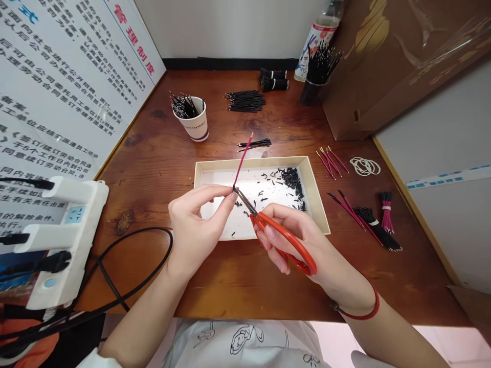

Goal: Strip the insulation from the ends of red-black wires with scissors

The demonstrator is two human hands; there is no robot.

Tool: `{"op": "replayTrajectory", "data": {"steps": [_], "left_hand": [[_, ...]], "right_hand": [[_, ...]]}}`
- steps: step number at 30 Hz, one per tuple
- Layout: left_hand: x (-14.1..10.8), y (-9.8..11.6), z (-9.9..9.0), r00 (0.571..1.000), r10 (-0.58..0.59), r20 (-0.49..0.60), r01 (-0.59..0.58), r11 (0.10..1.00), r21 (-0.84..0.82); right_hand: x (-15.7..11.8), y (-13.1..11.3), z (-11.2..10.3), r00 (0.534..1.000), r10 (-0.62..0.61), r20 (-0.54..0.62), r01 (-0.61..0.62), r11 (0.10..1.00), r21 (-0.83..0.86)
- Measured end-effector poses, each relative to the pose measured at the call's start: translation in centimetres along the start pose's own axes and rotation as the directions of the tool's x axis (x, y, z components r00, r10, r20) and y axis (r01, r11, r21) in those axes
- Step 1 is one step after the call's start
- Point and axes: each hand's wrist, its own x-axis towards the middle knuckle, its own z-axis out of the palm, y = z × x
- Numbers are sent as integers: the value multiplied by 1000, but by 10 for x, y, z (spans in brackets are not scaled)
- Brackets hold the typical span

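Observation:
My left hand (pixel 195 225) pinches a thin red wire (pixel 242 161) between thumb and forefinger, and the wire sticks up from my fingertips. My right hand (pixel 287 240) grips orange-red handled scissors (pixel 286 240). Their dark metal blades (pixel 244 200) reach to the wire's dark lower end, right at my left fingertips. Both hands hover over a shallow cardboard tray (pixel 199 176), which holds many short black cut pieces (pixel 291 181).
A paper cup (pixel 191 122) of black wires, black wire bundles (pixel 245 100), loose red wires (pixel 332 162), rubber bands (pixel 364 166) and a bundled wire group (pixel 378 230) lie on the wooden desk (pixel 153 153). A white power strip (pixel 65 240) with black cables sits at left.

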Motion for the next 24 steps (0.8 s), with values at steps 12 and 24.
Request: {"op": "replayTrajectory", "data": {"steps": [12, 24], "left_hand": [[3, -5, -4, 974, 223, 38, -225, 972, 70], [7, -11, -5, 917, 395, 58, -399, 912, 98]], "right_hand": [[1, -1, -5, 995, 60, -81, -61, 998, -8], [-3, -6, -7, 998, 34, -59, -38, 996, -78]]}}
